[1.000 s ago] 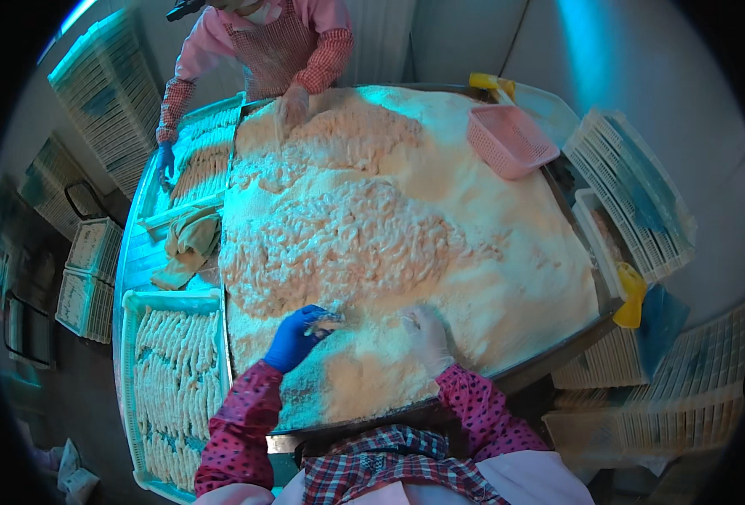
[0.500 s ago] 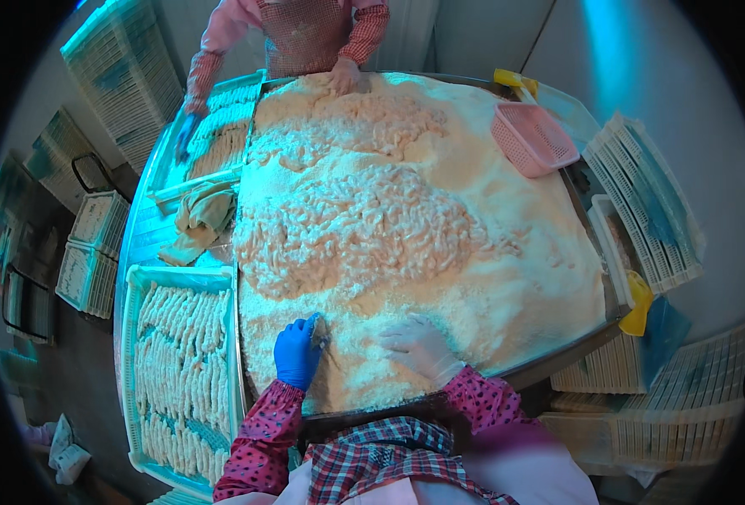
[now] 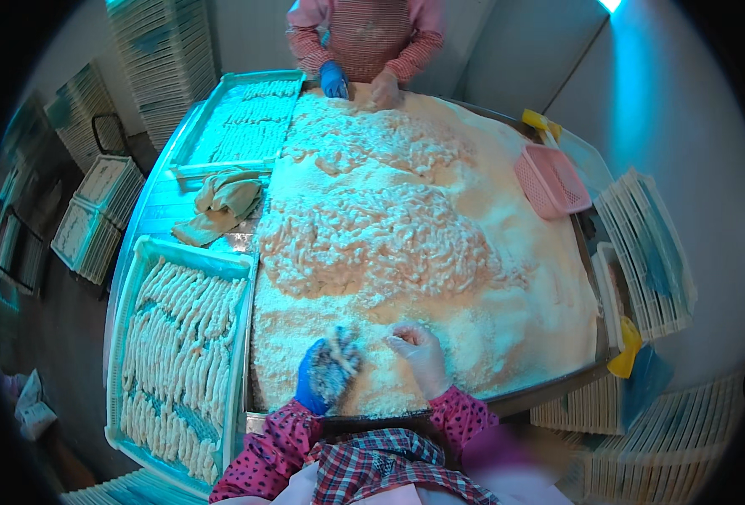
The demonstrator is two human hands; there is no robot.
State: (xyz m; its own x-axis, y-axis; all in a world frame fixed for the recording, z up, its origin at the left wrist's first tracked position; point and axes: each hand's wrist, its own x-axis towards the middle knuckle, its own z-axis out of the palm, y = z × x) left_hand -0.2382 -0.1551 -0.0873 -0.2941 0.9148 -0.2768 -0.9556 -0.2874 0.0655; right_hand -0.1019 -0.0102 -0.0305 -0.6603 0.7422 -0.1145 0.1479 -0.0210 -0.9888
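Observation:
My left hand (image 3: 328, 374), in a blue glove dusted with crumbs, lies palm up on the breadcrumb bed (image 3: 440, 278) with a crumb-coated strip in its curled fingers. Just to its right, my right hand (image 3: 419, 352), in a pale glove, presses fingers-down into the crumbs and touches them. A heap of coated strips (image 3: 372, 236) sits in the middle of the bed. The tray (image 3: 141, 252) at my left holds rows of breaded strips (image 3: 179, 345).
Across the table a person in a striped apron works with both hands (image 3: 360, 82) in the crumbs. A second tray (image 3: 189, 143) of strips, crumpled cloths (image 3: 221, 206), a pink basket (image 3: 551, 180), and stacks of white crates (image 3: 650, 244) stand around.
The view has tilted and shifted. My left hand has turned palm up with a coated strip in it. My right hand has moved closer to the left.

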